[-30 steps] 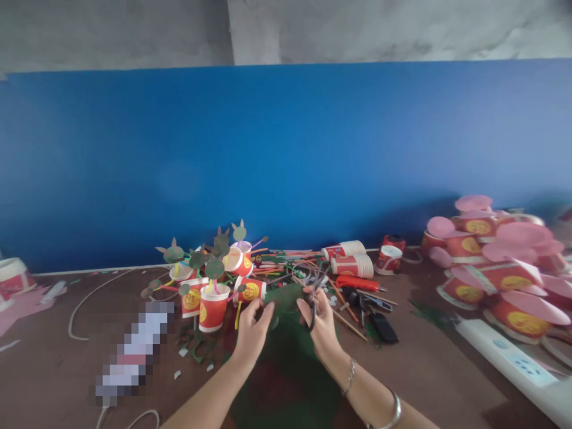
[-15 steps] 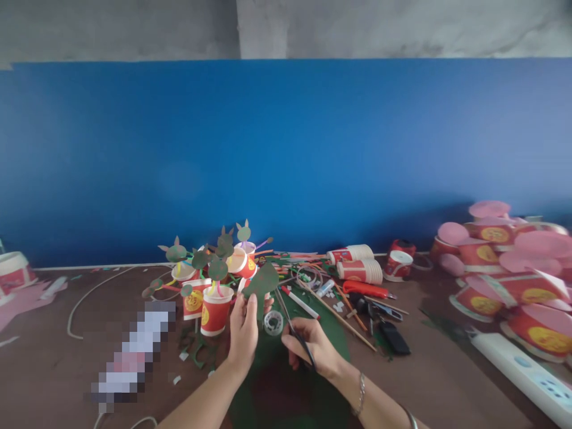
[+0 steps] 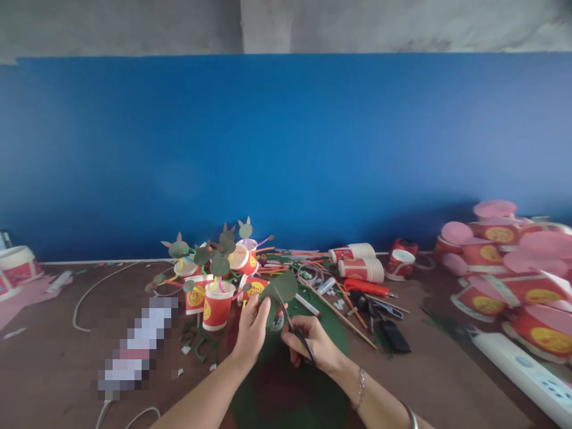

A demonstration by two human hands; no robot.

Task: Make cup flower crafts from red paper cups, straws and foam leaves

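Left hand: thumb and fingers pinch the green paper piece at its lower left edge; the rounded part sticks out beyond the fingertips, up and to the right. Right hand: fingers closed around the scissors, blades pointing up-left and overlapping the paper in view, close to the left fingertips. Can't tell whether the blades are apart. Tape roll sits between the hands, partly covered; white marker lies just beyond the right hand. Red cups stand left of the left hand.

Versus half a second ago: paper is tipped over to the right, was more upright; it now hides the marker's far end. Tape roll was fully visible then. Right hand about the same place.
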